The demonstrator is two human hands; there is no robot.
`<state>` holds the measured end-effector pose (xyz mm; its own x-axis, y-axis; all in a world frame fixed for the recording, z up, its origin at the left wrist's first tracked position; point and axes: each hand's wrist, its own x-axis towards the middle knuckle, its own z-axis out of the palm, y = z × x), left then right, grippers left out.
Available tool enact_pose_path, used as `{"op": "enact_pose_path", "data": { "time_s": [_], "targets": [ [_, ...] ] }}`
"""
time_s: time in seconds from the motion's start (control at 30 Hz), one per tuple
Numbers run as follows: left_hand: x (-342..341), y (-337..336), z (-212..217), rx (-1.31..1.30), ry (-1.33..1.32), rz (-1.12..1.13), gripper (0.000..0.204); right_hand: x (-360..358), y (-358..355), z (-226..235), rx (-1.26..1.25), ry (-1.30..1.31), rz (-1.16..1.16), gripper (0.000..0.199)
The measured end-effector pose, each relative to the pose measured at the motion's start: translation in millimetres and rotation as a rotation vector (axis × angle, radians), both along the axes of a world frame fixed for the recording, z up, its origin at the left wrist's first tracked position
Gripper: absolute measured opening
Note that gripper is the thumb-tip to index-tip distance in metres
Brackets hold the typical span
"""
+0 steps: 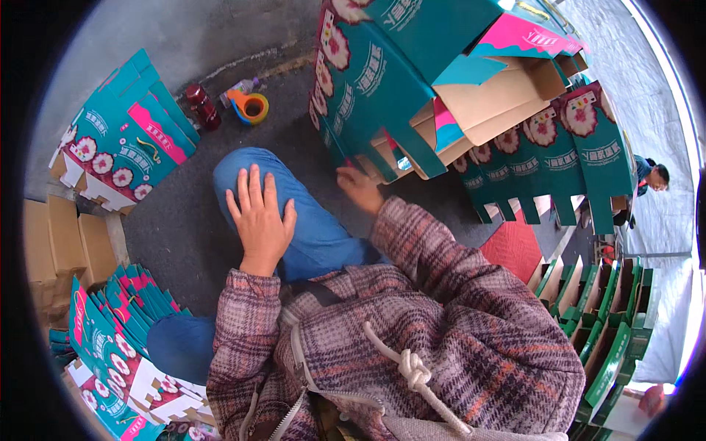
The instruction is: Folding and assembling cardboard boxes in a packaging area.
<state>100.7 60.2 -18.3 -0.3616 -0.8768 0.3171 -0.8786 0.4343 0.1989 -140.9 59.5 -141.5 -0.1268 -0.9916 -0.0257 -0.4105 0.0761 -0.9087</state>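
My left hand (pixel 262 220) lies flat on my blue-trousered knee (pixel 294 235), fingers spread and nothing in it. My right hand (pixel 360 191) is closed, its fingers curled beside the lower edge of a big stack of teal cardboard cartons (pixel 382 81). Whether those fingers grip anything is hidden. Pink bands and round fruit-like pictures decorate the cartons. One carton at the stack's near side has an open end, showing its plain brown inside (pixel 500 95).
Beyond my knee, an orange tape dispenser (pixel 239 99) and a dark red bottle (pixel 202 106) stand by the wall. A teal carton (pixel 125 132) stands far left. Folded cartons (pixel 125 309) lie near left. Right are more cartons (pixel 551 154), green trays (pixel 607 331) and a person (pixel 652 176).
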Motion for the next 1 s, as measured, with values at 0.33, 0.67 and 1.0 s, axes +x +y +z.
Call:
{"op": "enact_pose_path", "data": {
  "time_s": [0.33,0.67,1.0],
  "targets": [
    [26,11,-15,-0.049,0.033,0.063,0.048,-22,-38,-89,0.37,-0.698,-0.285,0.045],
    [29,19,-14,-0.055,0.032,0.109,0.049,-19,-40,-113,0.648,-0.493,-0.283,0.049],
    [26,22,-13,-0.1,0.028,0.119,0.047,-61,-14,-152,0.659,-0.692,-0.095,0.041]
  ]
}}
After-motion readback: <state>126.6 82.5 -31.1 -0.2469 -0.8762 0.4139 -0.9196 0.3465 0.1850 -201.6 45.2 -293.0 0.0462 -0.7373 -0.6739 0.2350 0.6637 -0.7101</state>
